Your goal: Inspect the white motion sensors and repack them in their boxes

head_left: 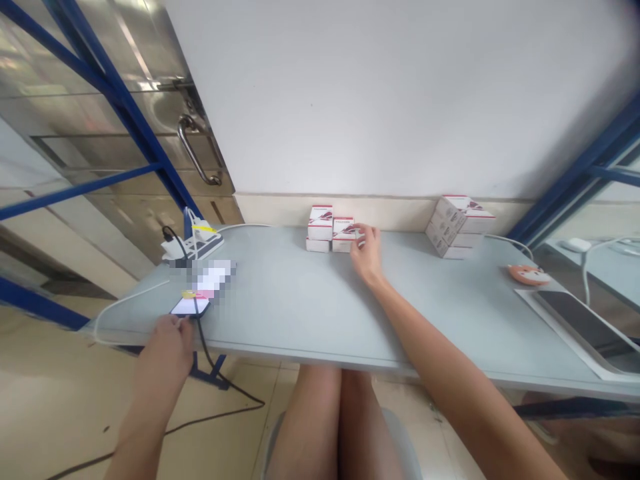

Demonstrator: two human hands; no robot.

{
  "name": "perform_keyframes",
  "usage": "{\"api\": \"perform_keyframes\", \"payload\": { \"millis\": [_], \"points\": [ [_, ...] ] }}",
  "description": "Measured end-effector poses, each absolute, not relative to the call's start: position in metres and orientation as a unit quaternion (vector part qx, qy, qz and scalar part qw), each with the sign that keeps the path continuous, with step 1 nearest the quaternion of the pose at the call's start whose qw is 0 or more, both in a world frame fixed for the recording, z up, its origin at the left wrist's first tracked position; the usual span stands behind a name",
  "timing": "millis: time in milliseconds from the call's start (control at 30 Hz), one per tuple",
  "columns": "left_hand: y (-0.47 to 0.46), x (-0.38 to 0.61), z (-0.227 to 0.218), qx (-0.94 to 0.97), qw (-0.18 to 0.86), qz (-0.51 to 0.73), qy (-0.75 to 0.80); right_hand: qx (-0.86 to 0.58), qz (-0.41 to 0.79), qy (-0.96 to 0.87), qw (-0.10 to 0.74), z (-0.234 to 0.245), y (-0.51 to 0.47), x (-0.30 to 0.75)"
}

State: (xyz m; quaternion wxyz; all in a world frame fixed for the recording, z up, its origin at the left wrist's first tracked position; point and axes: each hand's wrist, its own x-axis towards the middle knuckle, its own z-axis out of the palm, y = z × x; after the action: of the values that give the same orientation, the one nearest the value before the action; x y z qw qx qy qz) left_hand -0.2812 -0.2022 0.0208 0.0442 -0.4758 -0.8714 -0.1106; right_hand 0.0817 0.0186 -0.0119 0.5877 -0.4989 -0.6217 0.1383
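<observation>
My right hand (367,252) reaches across the grey table (310,313) to a small pile of white-and-red boxes (331,229) by the wall. Its fingers curl onto the top right box of that pile. My left hand (167,347) is at the table's near left edge, fingers closed at the end of a phone (191,306) with a lit screen, where a black cable (210,363) plugs in and drops to the floor.
A second stack of white-and-red boxes (459,225) stands at the back right. A white power strip (193,243) with plugs lies at the back left. An orange round object (527,274) and a white tray with a dark tablet (583,327) sit at the right. Blue frame bars flank both sides.
</observation>
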Motion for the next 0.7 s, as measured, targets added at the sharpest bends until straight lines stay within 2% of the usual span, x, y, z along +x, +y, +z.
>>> {"api": "perform_keyframes", "payload": {
  "millis": [233,533,700],
  "points": [
    [-0.210,-0.283,0.006,-0.474,0.059,-0.114,-0.871,-0.514,0.159,-0.606,0.587,-0.020,0.021,0.084],
    [-0.217,-0.275,0.006,-0.482,0.078,-0.164,-0.857,-0.541,0.166,-0.568,0.597,-0.027,0.030,0.087],
    [-0.212,-0.277,0.013,-0.418,0.093,-0.194,-0.883,-0.545,0.163,-0.566,0.597,-0.030,0.033,0.087]
  ]
}}
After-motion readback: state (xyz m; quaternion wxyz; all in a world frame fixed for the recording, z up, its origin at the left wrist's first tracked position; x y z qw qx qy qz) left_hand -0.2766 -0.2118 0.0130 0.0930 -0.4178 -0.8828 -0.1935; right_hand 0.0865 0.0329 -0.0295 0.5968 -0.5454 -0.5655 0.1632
